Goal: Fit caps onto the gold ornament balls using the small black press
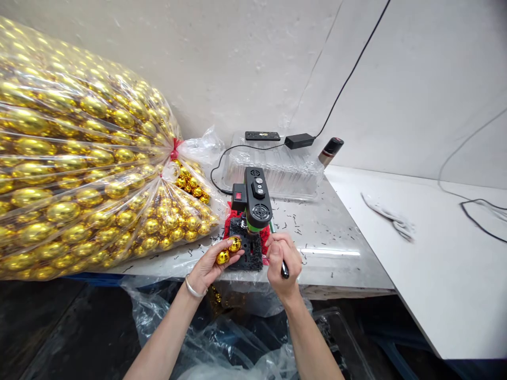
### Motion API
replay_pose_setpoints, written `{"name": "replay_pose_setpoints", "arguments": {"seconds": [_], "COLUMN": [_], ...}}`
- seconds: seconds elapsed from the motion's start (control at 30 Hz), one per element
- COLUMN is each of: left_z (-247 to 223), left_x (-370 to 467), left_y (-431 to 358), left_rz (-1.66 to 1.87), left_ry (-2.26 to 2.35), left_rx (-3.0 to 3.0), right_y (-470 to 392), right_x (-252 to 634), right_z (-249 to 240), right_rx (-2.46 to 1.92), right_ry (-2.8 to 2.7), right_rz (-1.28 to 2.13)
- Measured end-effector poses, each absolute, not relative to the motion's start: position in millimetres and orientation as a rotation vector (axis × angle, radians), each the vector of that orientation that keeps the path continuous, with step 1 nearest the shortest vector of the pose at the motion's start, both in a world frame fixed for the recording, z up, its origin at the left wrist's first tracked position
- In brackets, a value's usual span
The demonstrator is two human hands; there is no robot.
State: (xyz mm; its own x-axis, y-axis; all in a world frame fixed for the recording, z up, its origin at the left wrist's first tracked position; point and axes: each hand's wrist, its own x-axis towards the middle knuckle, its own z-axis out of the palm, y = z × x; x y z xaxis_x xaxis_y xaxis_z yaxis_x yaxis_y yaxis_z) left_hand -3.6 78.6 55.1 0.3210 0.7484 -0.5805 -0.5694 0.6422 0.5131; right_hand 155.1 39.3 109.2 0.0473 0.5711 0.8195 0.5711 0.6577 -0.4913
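My left hand (210, 264) holds two shiny gold balls (222, 257) pinched at its fingertips, just in front of a small bench drill (257, 198). One ball sits close below the drill's head; contact with the bit cannot be made out. My right hand (284, 259) is wrapped around a lever handle (284, 270) with a black grip, at the drill's right side. The drill has a black housing with round vents and a red switch, and stands on a black slotted base (249, 258) strewn with dark shavings. Red mat (265, 240) shows beneath the base.
Large clear bags of gold balls (79, 158) fill the left side. Behind the drill sit a clear plastic tray (277, 174), a power adapter (299, 140), a black remote-like strip (262, 135) and a dark-capped can (331, 150). A glove (390, 216) lies on the white table (447, 274).
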Motion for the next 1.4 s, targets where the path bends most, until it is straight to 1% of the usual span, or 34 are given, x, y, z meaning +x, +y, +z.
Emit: {"name": "replay_pose_setpoints", "arguments": {"seconds": [0.17, 0.5, 0.7, 0.83, 0.93, 1.03, 1.23, 1.4], "left_z": [51.8, 41.7, 36.3, 48.6, 57.8, 60.1, 51.6, 46.4], "left_x": [-7.2, 4.2, 9.8, 14.3, 15.8, 15.9, 18.7, 17.0], "left_y": [81.2, 86.7, 92.3, 92.4, 93.0, 94.0, 95.7, 96.1], "left_rz": [0.872, 0.924, 0.827, 0.625, 0.509, 0.446, 0.472, 0.439], "left_ry": [0.853, 1.092, 1.308, 1.536, 1.576, 1.511, 1.529, 1.489], "left_rx": [0.340, 0.838, 1.394, 1.754, 1.954, 2.046, 2.060, 2.181], "right_y": [39.9, 39.2, 39.3, 39.3, 39.8, 40.2, 40.2, 38.6], "right_x": [155.5, 156.7, 157.2, 157.9, 158.6, 158.9, 159.2, 160.6], "right_z": [108.6, 105.8, 103.0, 102.1, 100.4, 98.9, 99.5, 96.7], "right_rx": [-0.962, -0.967, -0.971, -0.970, -0.956, -0.952, -0.944, -0.959], "right_ry": [-1.602, -1.609, -1.614, -1.621, -1.626, -1.625, -1.624, -1.645], "right_rz": [-0.006, 0.008, 0.005, 0.001, 0.005, 0.005, -0.010, 0.002]}}
